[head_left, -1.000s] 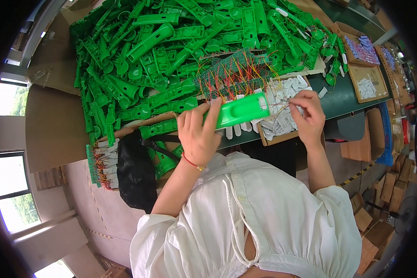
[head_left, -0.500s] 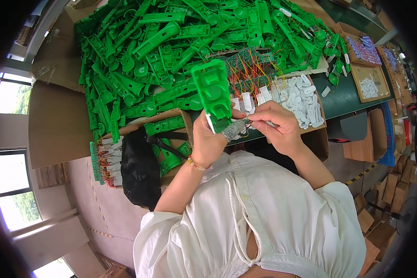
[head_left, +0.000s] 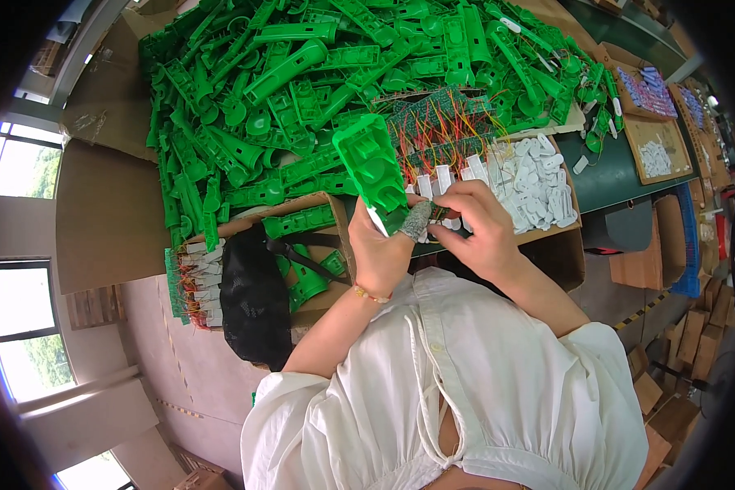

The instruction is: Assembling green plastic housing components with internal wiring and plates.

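My left hand (head_left: 380, 257) grips a green plastic housing (head_left: 373, 167), a half shell with moulded hollows that tilts up and away from me. A grey textured wrap (head_left: 417, 219) covers the left thumb, and a white edge shows at the palm. My right hand (head_left: 483, 233) is bent in beside that thumb. Its thumb and fingertips close around a small dark green part with thin wires (head_left: 438, 214) at the near end of the housing. The fingers hide most of this part, and its exact kind cannot be made out.
Green housings (head_left: 286, 73) are heaped across the back of the bench. Circuit boards with red and yellow wires (head_left: 441, 122) lie behind my hands, next to a pile of white plastic pieces (head_left: 537, 184). A black mesh bag (head_left: 255, 298) hangs by an open carton (head_left: 322, 314) at left.
My right fingers have drawn in and bent more around the small wired part, with the dark green bit showing more. The housing leans slightly further left. The whole view has shifted a little.
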`<state>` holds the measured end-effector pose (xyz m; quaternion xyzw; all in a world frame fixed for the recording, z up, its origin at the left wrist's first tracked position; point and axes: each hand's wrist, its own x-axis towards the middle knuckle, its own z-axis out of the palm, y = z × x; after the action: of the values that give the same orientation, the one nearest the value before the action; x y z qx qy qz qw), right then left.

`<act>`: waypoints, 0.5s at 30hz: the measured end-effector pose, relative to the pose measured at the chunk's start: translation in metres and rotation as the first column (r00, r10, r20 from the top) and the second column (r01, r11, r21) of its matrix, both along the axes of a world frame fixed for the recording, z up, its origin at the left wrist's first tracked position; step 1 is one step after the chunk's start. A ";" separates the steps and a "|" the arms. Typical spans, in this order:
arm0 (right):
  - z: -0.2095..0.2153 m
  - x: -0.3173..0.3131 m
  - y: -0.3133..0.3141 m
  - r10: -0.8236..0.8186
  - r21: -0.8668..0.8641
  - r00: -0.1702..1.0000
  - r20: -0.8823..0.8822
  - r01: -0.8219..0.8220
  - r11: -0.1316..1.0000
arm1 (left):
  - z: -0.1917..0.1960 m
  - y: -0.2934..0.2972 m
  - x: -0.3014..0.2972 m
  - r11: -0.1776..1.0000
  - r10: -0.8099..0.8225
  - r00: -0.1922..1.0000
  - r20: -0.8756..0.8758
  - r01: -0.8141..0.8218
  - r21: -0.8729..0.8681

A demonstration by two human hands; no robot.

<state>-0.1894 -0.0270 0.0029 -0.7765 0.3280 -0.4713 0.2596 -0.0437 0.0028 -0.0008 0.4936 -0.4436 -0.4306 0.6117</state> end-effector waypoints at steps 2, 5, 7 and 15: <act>-0.007 0.003 -0.001 -0.039 -0.052 0.999 -0.024 0.037 0.998 | 0.003 0.000 -0.001 0.994 0.091 0.988 0.125 -0.082 -0.071; -0.010 0.001 -0.004 -0.054 -0.121 0.990 -0.130 0.038 0.992 | 0.005 -0.005 0.008 0.996 -0.010 0.978 0.210 -0.010 0.090; -0.008 -0.004 -0.006 -0.016 0.020 0.990 -0.140 0.019 1.000 | -0.006 -0.008 0.017 0.981 -0.078 0.996 -0.030 0.082 0.178; 0.014 0.010 -0.004 0.234 0.030 0.963 -0.133 -0.232 0.972 | -0.009 -0.007 0.020 0.931 -0.099 0.747 -0.657 0.303 0.204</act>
<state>-0.1790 -0.0306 0.0165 -0.8378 0.2549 -0.3815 0.2959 -0.0235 -0.0039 -0.0103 0.3534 -0.1913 -0.6979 0.5928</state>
